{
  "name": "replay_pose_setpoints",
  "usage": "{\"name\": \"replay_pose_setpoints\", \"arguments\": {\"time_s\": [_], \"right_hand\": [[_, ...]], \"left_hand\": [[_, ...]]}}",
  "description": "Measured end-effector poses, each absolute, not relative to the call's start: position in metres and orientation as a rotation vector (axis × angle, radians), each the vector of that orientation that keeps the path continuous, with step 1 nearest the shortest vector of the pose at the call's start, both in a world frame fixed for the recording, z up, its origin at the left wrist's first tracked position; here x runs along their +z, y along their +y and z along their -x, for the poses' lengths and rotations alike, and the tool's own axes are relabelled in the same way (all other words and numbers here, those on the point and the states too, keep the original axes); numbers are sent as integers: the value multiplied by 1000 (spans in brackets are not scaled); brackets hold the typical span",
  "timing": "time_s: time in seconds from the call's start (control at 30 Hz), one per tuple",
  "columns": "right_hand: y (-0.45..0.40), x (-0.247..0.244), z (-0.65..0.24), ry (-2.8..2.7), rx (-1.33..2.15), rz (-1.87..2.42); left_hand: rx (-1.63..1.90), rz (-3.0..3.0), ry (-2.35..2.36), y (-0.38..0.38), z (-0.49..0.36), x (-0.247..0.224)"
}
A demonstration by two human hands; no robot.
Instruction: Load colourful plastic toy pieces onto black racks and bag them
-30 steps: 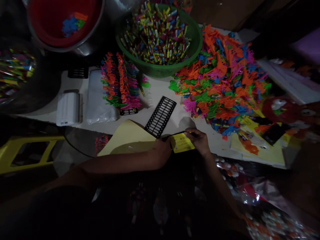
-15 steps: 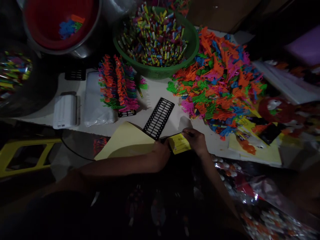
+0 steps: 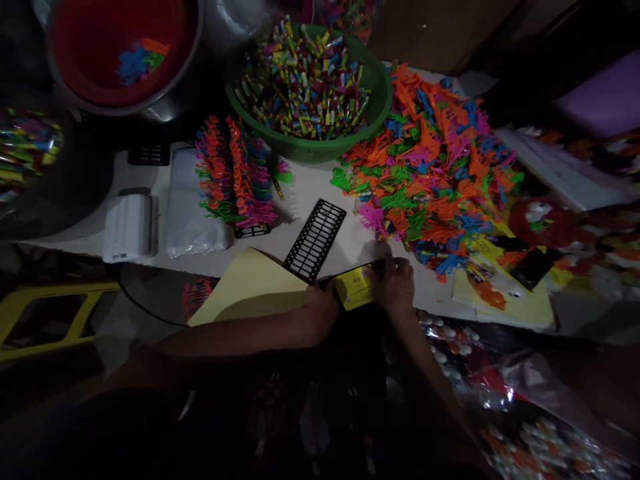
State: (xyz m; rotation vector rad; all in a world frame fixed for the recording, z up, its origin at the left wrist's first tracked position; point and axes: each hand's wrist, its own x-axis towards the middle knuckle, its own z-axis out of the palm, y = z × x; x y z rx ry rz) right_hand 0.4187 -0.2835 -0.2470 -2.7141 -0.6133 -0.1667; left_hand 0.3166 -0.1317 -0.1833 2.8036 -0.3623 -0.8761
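Between my hands is a small yellow printed label (image 3: pixel 356 287), lying over something dark whose black edge shows above it. My left hand (image 3: pixel 323 308) is closed at the left end of the label, its fingertips partly hidden. My right hand (image 3: pixel 395 287) is closed over the right end, with the fingers bent across the top and the thumb side on the yellow surface. Just beyond my left hand a black slotted plastic rack (image 3: pixel 316 239) lies flat on the white table (image 3: pixel 305 183). A pale yellow sheet (image 3: pixel 250 287) overhangs the table edge beside my left forearm.
Behind stands a green basin (image 3: pixel 313 152) full of colourful small tubes. Right of it lies a heap of bright plastic pieces (image 3: pixel 430 167). To the left are standing rows of coloured pieces (image 3: pixel 233 173), clear plastic bags (image 3: pixel 193 207), a white box (image 3: pixel 127 227) and a yellow stool (image 3: pixel 75 320).
My right hand has shifted from the label's upper right corner inward and down over its right end, covering more of it. My left hand stays at about the same place.
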Motion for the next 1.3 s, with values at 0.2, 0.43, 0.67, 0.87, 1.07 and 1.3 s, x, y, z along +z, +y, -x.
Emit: {"name": "replay_pose_setpoints", "arguments": {"time_s": [0.2,0.43,0.67,0.87,1.07,1.3], "right_hand": [[-283,-258,-390,-1389,24,2620],[-301,-273,-382,-1901,131,2206],[-321,-252,-400,-1424,6,2272],[-243,-180,-383,-1107,449,1568],[-227,-146,-388,-747,671,1338],[-264,-146,-404,-352,128,1545]], "left_hand": [[-905,-2830,-453,-132,-316,-186],[-798,-2838,-494,-127,-313,-189],[-570,-2460,-436,-43,-279,-119],[-423,-1960,-396,9,-282,-42],[-154,-1793,263,10,-344,-80],[81,-1370,380,-9,-347,-116]]}}
